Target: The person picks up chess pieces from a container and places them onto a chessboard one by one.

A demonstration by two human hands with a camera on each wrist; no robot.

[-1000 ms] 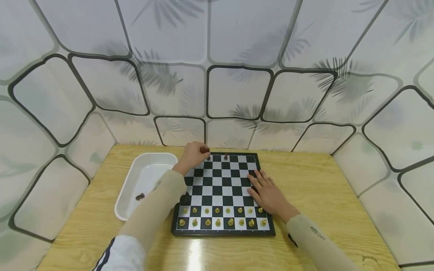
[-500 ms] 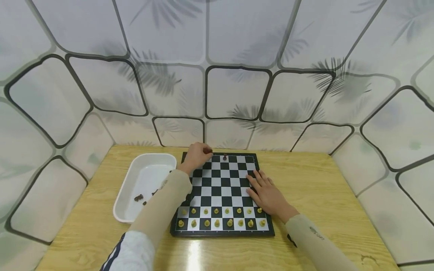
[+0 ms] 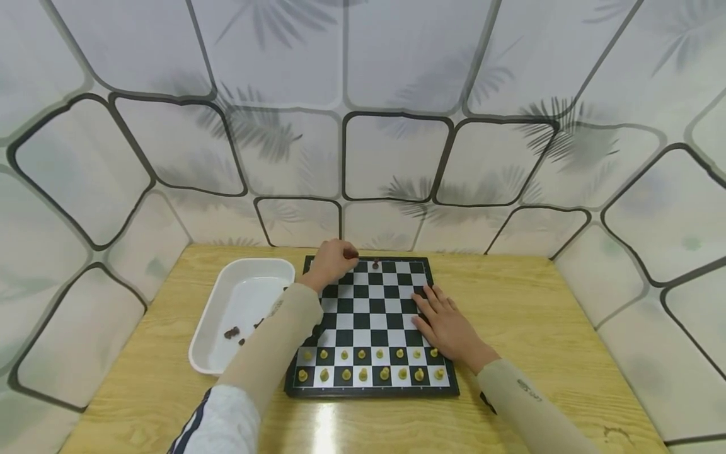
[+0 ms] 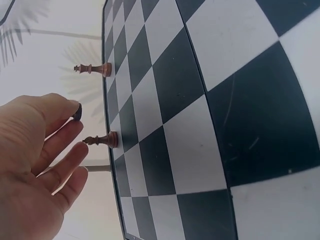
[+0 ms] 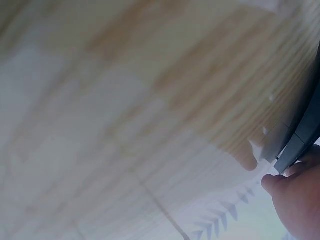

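My left hand (image 3: 331, 261) is over the back-left part of the chessboard (image 3: 368, 304). Between its thumb and index finger it pinches a dark chess piece (image 4: 77, 112), mostly hidden by the fingers. In the left wrist view, a brown bishop (image 4: 102, 140) stands on the back row close to the other fingertips, and a brown king (image 4: 92, 69) stands farther along that row. My right hand (image 3: 448, 325) rests spread on the board's right edge. Two rows of yellow pieces (image 3: 363, 374) stand along the near side.
Left of the board is a white tray (image 3: 205, 340) with several brown pieces (image 3: 231, 332) lying in it, partly hidden by my left sleeve. Both stand on a wooden table (image 3: 510, 296). Behind the table rises a patterned wall (image 3: 397, 157).
My left hand has shifted slightly right along the back row, still pinching the piece. More brown pieces in the tray show beside the forearm. The right hand stays in place.
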